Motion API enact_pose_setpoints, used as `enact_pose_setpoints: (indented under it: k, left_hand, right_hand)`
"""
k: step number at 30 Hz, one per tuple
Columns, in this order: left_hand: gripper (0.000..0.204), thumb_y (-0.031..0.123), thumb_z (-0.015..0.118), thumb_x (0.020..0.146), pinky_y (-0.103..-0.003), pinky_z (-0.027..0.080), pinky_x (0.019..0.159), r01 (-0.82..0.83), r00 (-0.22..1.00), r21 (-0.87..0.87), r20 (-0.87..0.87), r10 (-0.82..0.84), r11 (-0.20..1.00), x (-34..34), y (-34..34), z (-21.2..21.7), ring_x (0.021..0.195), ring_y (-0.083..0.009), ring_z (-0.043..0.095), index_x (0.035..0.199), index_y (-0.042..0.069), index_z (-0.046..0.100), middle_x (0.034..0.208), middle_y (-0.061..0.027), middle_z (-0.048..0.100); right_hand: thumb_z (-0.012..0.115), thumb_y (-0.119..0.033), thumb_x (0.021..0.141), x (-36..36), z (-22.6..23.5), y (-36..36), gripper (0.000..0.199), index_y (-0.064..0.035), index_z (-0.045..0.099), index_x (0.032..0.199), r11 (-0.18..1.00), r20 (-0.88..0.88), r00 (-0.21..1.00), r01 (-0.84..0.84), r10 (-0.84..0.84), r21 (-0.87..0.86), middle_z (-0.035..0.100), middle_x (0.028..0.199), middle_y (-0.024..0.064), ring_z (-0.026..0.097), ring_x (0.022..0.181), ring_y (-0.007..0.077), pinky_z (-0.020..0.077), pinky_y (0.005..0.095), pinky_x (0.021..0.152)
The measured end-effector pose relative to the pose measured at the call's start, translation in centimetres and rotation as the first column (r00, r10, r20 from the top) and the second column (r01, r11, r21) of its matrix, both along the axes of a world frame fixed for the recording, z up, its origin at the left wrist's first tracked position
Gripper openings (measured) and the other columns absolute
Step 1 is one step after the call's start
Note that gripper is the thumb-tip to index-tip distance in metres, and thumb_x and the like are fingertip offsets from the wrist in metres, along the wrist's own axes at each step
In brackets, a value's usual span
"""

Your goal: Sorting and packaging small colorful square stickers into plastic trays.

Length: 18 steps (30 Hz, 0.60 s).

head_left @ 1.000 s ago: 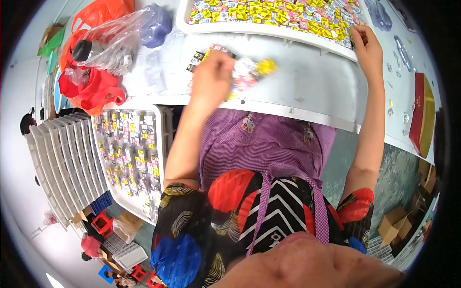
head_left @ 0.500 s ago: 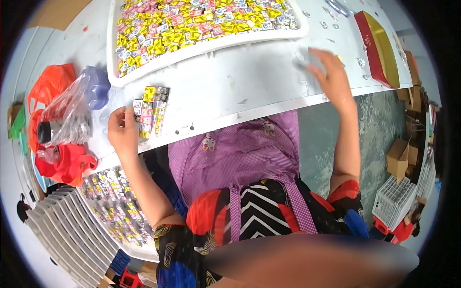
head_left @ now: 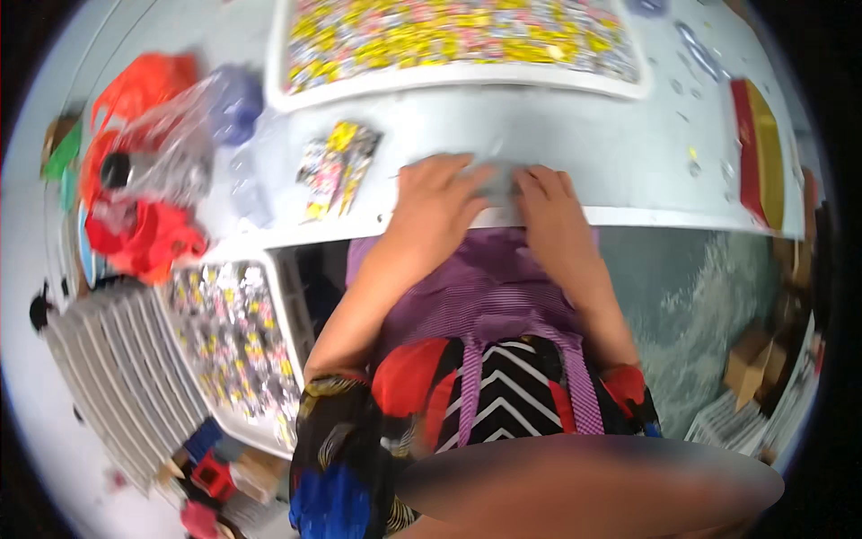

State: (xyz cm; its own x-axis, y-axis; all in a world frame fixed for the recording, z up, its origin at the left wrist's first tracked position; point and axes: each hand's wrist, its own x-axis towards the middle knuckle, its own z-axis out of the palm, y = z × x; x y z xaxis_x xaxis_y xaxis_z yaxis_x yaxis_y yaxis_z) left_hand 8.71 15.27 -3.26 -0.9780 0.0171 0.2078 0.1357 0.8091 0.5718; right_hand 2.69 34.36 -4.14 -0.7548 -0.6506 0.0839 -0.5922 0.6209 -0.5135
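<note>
My left hand (head_left: pixel 438 202) and my right hand (head_left: pixel 552 211) are close together over the table's front edge, fingers pointing inward. Both look closed, with a blurred greyish, see-through piece (head_left: pixel 500 184) between their fingertips; its kind is not clear. Left of my left hand lies a small block of wrapped pieces (head_left: pixel 334 171) in rows, yellow, pink, white and black, apart from the hand. Beyond my hands a white tray (head_left: pixel 467 76) holds a layer of many small wrapped pieces, mostly yellow, pink and white.
Red bags (head_left: pixel 148 238), a clear plastic bag (head_left: pixel 184 148) and a dark-capped bottle (head_left: pixel 117 171) crowd the table's left. A red and gold box lid (head_left: pixel 759 153) stands right, near small clear scraps. Below left, another filled tray (head_left: pixel 292 350) sits beside stacked trays (head_left: pixel 117 386).
My left hand has left the block of wrapped pieces and moved right. My right hand has come left and nearer, so both now meet. The whole view has shifted.
</note>
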Motion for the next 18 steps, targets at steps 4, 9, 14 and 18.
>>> enact_pose_setpoints:
  k: [4, 9, 14, 18]
  left_hand:
    - [0.045, 0.019, 0.072, 0.078, -0.046, 0.033, 0.099, -0.034, 0.984, -0.183, -0.176, 0.001, 0.982, 1.2, -2.2, 0.3, 0.122, -0.0323, 0.045, 0.122, 0.015, 0.062, 0.128, -0.0101, 0.054]
    - [0.060, 0.027, 0.075, 0.076, -0.054, 0.027, 0.103, -0.360, 0.933, -0.303, -0.119, 0.340, 0.883, 3.6, -7.5, 2.2, 0.130, -0.0371, 0.037, 0.132, 0.017, 0.055, 0.140, -0.0161, 0.043]
    - [0.072, 0.028, 0.081, 0.074, -0.044, 0.036, 0.105, -0.440, 0.893, -0.025, 0.094, 0.441, 0.897, 3.5, -11.4, 0.4, 0.127, -0.0402, 0.042, 0.135, 0.006, 0.051, 0.137, -0.0238, 0.046]
    - [0.071, 0.023, 0.080, 0.075, -0.038, 0.040, 0.102, -0.436, 0.891, 0.091, 0.183, 0.415, 0.895, 2.8, -12.7, 1.1, 0.121, -0.0353, 0.049, 0.135, 0.001, 0.049, 0.132, -0.0227, 0.050]
  right_hand:
    - [0.066, -0.006, 0.077, -1.6, 0.5, 1.1, 0.030, -0.0050, 0.063, 0.107, 0.995, -0.321, 0.942, -0.074, 0.092, 0.067, 0.056, 0.114, 0.0127, 0.052, 0.105, 0.0337, 0.0394, 0.0436, 0.094]
    - [0.071, -0.008, 0.074, -2.5, -1.6, 0.2, 0.026, -0.0095, 0.064, 0.099, 0.988, -0.285, 0.950, -0.144, 0.124, -0.051, 0.057, 0.101, 0.0061, 0.053, 0.098, 0.0276, 0.0372, 0.0422, 0.091]
    - [0.072, -0.011, 0.074, -1.0, -1.5, -3.3, 0.023, -0.0101, 0.063, 0.096, 0.968, -0.268, 0.949, -0.207, 0.164, -0.141, 0.055, 0.092, 0.0039, 0.052, 0.092, 0.0248, 0.0367, 0.0415, 0.087]
    - [0.073, -0.012, 0.075, -0.2, -0.6, -4.9, 0.027, -0.0090, 0.063, 0.101, 0.932, -0.290, 0.951, -0.202, 0.112, -0.302, 0.055, 0.095, 0.0059, 0.052, 0.091, 0.0253, 0.0398, 0.0402, 0.085]
